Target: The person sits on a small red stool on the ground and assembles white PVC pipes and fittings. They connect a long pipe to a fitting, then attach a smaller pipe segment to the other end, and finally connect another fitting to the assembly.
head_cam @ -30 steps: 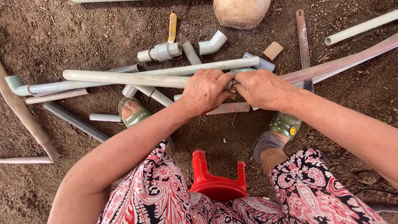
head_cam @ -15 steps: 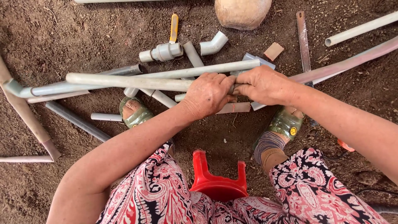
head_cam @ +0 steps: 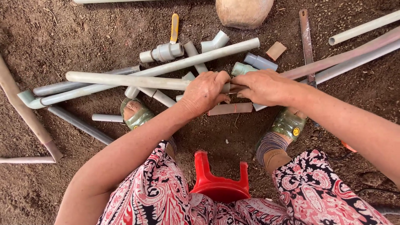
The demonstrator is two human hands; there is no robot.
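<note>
A: Hands?
B: Left hand (head_cam: 206, 92) clamped round the end of a pale pipe (head_cam: 125, 80). Right hand (head_cam: 262, 86) closed on something at that same end (can't tell what, fingers hide it). Hands touching.
A: Pipe where?
B: Level, just above the dirt floor (head_cam: 62, 37), its free end pointing to the floor's left edge, crossing a longer pipe (head_cam: 166, 68).
A: Around?
B: Valve fitting (head_cam: 162, 53) and yellow knife (head_cam: 174, 27) beyond. Short brown tube (head_cam: 231, 108) under the hands. Red stool (head_cam: 218, 185) at the near edge.
</note>
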